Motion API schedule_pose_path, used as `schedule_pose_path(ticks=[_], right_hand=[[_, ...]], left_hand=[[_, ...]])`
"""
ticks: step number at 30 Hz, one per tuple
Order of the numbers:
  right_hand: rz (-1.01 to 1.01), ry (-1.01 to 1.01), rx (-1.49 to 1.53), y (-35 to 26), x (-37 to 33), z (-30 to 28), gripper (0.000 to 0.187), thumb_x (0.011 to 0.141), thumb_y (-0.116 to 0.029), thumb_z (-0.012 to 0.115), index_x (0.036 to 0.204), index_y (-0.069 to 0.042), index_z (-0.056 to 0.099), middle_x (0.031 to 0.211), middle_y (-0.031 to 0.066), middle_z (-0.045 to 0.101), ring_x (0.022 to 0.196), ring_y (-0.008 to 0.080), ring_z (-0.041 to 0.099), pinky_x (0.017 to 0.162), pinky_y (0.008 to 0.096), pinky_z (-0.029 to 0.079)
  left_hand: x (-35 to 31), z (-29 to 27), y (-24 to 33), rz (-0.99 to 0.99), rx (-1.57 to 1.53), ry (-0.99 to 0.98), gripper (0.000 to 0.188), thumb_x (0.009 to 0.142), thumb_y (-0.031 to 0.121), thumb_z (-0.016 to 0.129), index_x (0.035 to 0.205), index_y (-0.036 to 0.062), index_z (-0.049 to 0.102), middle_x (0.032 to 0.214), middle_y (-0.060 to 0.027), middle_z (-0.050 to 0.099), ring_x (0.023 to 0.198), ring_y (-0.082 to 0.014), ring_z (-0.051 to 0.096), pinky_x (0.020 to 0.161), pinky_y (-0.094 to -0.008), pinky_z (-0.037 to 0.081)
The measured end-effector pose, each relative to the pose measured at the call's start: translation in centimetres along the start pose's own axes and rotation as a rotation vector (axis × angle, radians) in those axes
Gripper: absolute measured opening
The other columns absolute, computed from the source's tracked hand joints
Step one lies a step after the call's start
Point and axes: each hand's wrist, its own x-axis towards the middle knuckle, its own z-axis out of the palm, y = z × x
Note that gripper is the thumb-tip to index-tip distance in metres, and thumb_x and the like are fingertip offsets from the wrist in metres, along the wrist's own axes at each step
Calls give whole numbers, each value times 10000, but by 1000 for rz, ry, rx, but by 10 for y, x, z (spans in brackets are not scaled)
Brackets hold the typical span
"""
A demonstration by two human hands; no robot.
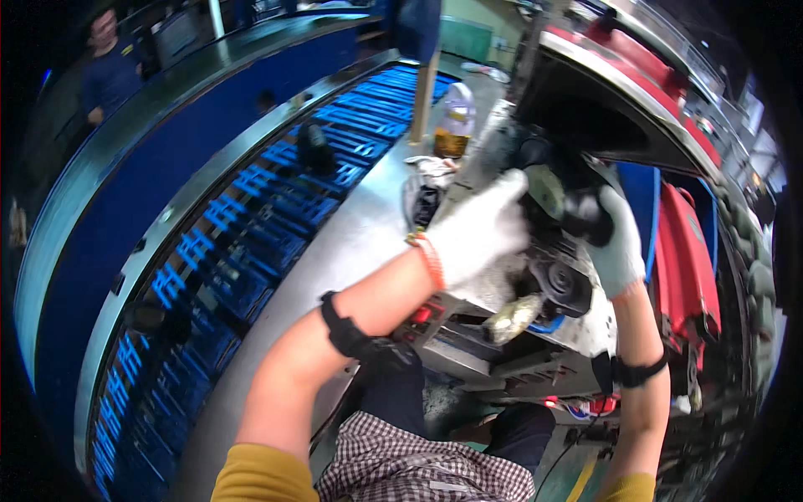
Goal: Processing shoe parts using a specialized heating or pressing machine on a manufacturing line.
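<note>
My right hand point(621, 243), in a white glove, is closed round the side of a glossy black rounded piece point(587, 216). Its exact kind is unclear. Beside that piece a pale greenish oval face point(546, 191) shows, framed in black. My left hand point(485, 233), also gloved in white, is smeared by motion just left of the black piece; whether it touches it is hard to see. Below both hands sits a dark round machine part point(562, 283) on a worn metal bench machine. A yellowish, worn-looking piece point(513, 319) lies against its front.
Left runs a conveyor point(242, 222) with blue-lit bars and dark items on it. Beyond the left hand stand a bottle of amber liquid point(452, 125) and a crumpled cloth point(433, 171). Red folded material point(684, 259) is at right. Another person point(113, 71) stands at far left.
</note>
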Motion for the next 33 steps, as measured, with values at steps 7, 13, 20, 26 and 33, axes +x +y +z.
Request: schedule_pose_path(ticks=[7, 13, 20, 26, 33], right_hand=[[-565, -233, -1238, -12, -43, 82, 565, 1008, -63, 533, 1550, 12, 395, 1586, 193, 442, 1493, 303, 397, 1240, 392, 284], [-727, -2, -956, 15, -106, -6, 606, 1092, -340, 417, 1530, 77, 374, 1570, 258, 425, 1481, 373, 394, 1228, 492, 278], [-634, 296, -1474, 57, -159, -70, 428, 1035, -126, 457, 1411, 69, 519, 1418, 241, 543, 1377, 405, 473, 1182, 510, 328], [-653, 169, -1659, 61, -157, -67, 387, 1031, -149, 463, 1354, 36, 570, 1313, 243, 599, 1288, 450, 519, 1136, 565, 345], [-594, 170, -1581, 64, -151, -72, 401, 1047, -164, 459, 1350, 69, 581, 1349, 261, 595, 1286, 449, 534, 1140, 543, 348]], left_hand=[[-46, 25, 4, 371, -258, 144, 440, 960, 368, 624, 1311, 104, 620, 1256, -103, 691, 1120, -275, 676, 1075, -478, 504], [-91, -47, 87, 468, 12, 841, 244, 877, 293, 668, 1022, 98, 644, 973, -84, 691, 875, -271, 695, 861, -490, 579], [-129, -241, 199, 862, 674, 1377, 240, 766, 211, 793, 645, 94, 621, 658, -29, 585, 680, -160, 572, 718, -349, 489], [-158, -303, 225, 453, 998, 2048, 1054, 857, 521, 735, 1605, -1, 207, 1583, -230, 417, 1431, -398, 438, 1164, -450, 361], [-236, -209, 170, 706, 1337, 1875, 941, 918, 543, 656, 1603, 15, 287, 1606, -264, 383, 1472, -399, 395, 1214, -448, 296]])
